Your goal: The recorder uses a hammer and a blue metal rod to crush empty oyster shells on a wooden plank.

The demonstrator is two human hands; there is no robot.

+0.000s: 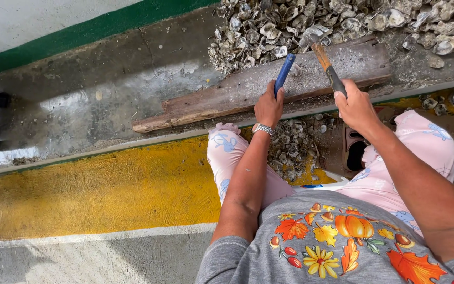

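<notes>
Two tools are in hand over a weathered wooden plank (248, 92) that lies aslant on a wet concrete ledge (106, 89). The left hand (269, 108) is clenched around the lower end of a blue-handled tool (285, 72); its handle is a smooth, bright blue bar that rises away from the fist and leans toward the heap of shells, and its working tip meets the plank near a small pale lump, possibly a single oyster, though the view is too coarse to be sure. A silver wristwatch (262, 129) sits on that wrist. The right hand (356, 108) has its fingers wrapped tight round the dark grip of a hammer (326, 60), whose orange-brown shaft runs up and leftward to a grey metal head (311, 36) poised at the edge of the shell pile. The oyster shells (316, 23), grey-white and ragged, are heaped on the ledge just behind the plank, touching its far edge. A second scatter of shells (292, 147) lies below the ledge, between the person's knees in pink patterned trousers (426, 142). A yellow painted strip (106, 189) spreads to the left, and a grey shirt with autumn leaves and a pumpkin (342, 236) fills the lower edge.
</notes>
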